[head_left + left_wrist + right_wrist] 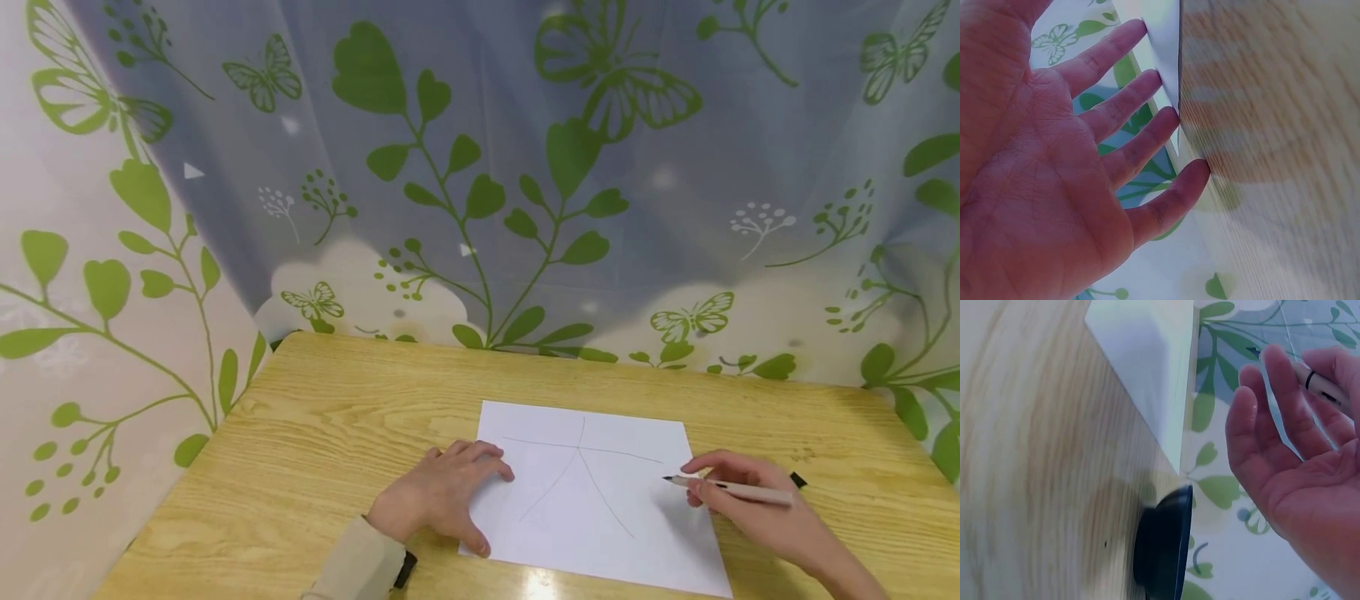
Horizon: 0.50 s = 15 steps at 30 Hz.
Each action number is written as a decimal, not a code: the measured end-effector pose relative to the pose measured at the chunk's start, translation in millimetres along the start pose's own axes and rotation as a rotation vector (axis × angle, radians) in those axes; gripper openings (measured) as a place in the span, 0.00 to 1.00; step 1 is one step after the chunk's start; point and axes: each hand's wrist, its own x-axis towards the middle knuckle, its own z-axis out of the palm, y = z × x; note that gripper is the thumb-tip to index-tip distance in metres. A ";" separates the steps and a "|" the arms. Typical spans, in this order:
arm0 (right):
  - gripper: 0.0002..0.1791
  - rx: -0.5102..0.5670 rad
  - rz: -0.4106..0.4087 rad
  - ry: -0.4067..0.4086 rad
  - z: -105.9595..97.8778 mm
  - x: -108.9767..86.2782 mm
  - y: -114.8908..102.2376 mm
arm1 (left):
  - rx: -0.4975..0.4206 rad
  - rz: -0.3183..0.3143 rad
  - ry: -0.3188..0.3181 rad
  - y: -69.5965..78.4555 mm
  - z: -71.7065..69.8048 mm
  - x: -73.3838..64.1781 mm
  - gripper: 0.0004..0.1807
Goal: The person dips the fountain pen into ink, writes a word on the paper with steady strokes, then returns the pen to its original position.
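Observation:
A white sheet of paper (600, 533) lies on the table, with thin dark lines drawn on it: a long horizontal stroke, a short upright one crossing it, and two slanting down. My left hand (448, 490) rests at the sheet's left edge, fingers spread, the thumb on its lower left corner. In the left wrist view the fingertips (1169, 119) touch the paper and table. My right hand (757, 500) pinches a light-coloured pen (750, 492) above the sheet's right side. Its dark tip points left, apart from the paper. The right wrist view shows the pen (1319, 384) between fingers and thumb.
The wooden table (337, 400) extends around the sheet. Behind it and at the left hangs a curtain (480, 167) printed with green leaves and butterflies. A dark object (1163, 550) stands low in the right wrist view; its kind is unclear.

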 end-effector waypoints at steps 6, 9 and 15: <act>0.18 -0.006 0.122 0.113 -6.8 -8.0 0.2 | -0.009 -0.004 -0.005 0.6 -0.7 -0.1 0.44; 0.21 -0.008 0.078 0.143 -10.1 -12.9 2.5 | -0.017 -0.008 -0.007 1.2 -1.1 -0.5 0.44; 0.31 0.089 -0.090 0.124 -18.2 -20.8 17.0 | -0.024 -0.009 -0.009 1.7 -1.7 -0.9 0.44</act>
